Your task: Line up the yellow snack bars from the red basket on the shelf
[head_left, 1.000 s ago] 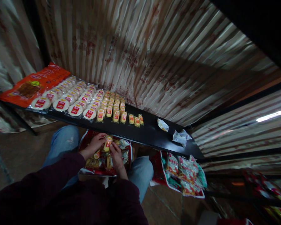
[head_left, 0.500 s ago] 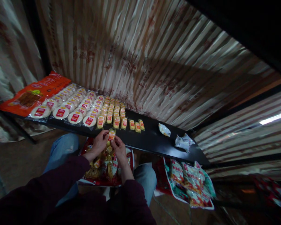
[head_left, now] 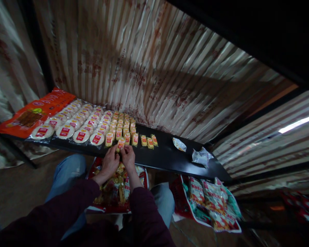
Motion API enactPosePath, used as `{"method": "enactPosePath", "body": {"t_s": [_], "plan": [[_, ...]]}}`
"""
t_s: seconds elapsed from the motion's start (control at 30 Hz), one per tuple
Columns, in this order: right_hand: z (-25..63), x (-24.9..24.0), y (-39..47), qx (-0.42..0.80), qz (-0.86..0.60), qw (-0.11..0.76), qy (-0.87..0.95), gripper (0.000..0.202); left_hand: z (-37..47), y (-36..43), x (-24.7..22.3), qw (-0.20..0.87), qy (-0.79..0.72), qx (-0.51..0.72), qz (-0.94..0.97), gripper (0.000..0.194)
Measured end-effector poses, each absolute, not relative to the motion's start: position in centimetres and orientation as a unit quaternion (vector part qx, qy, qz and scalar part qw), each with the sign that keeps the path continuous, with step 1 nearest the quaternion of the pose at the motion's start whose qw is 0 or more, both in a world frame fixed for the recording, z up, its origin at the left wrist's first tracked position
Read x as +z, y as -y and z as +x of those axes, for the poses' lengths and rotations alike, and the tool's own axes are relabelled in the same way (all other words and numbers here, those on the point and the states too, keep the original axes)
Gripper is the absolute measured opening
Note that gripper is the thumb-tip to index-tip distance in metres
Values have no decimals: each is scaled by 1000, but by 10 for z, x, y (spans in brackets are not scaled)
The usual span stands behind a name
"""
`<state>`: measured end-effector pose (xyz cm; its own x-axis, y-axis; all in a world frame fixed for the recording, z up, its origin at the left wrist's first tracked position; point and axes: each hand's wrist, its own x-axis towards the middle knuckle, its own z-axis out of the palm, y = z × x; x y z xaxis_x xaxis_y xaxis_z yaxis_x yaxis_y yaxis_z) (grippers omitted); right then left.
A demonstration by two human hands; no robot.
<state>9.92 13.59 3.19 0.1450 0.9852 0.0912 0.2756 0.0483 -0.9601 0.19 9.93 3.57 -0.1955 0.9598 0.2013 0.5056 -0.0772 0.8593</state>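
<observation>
Between the fingertips of my left hand (head_left: 111,160) and my right hand (head_left: 128,156) is a small yellow wrapped snack (head_left: 120,144) with a red-and-white label. Both hands are closed on its sides, at the front edge of the black shelf (head_left: 154,157). Just behind it stand rows of matching yellow snacks (head_left: 119,132). To their left lie rows of round white wrapped crackers (head_left: 81,136). A few more yellow snacks (head_left: 150,142) lie apart on the right. Below my hands, a red bag or box (head_left: 110,208) holds loose wrapped snacks (head_left: 113,187).
An orange snack bag (head_left: 33,111) lies at the shelf's left end. Toward the right end are two crumpled silvery wrappers (head_left: 179,144). Below right, a white-rimmed container (head_left: 195,215) holds several snack bags (head_left: 213,196). A striped sheet (head_left: 134,68) hangs behind the shelf.
Both hands have moved forward with the yellow snack, from above the red container to the shelf's front edge by the yellow rows. The view has shifted slightly.
</observation>
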Motion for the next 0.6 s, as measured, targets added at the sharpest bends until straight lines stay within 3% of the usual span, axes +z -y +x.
{"method": "enactPosePath", "body": {"t_s": [0.27,0.43,0.6], "plan": [[87,38,-144,290,-604,469,575,14,0,-118,24,199,-620,451,611,45],[84,34,-146,229,-607,471,597,13,-4,-122,20,98,-609,412,671,46],[85,31,-145,177,-659,402,611,19,-14,-113,27,0,-589,332,737,45]]}}
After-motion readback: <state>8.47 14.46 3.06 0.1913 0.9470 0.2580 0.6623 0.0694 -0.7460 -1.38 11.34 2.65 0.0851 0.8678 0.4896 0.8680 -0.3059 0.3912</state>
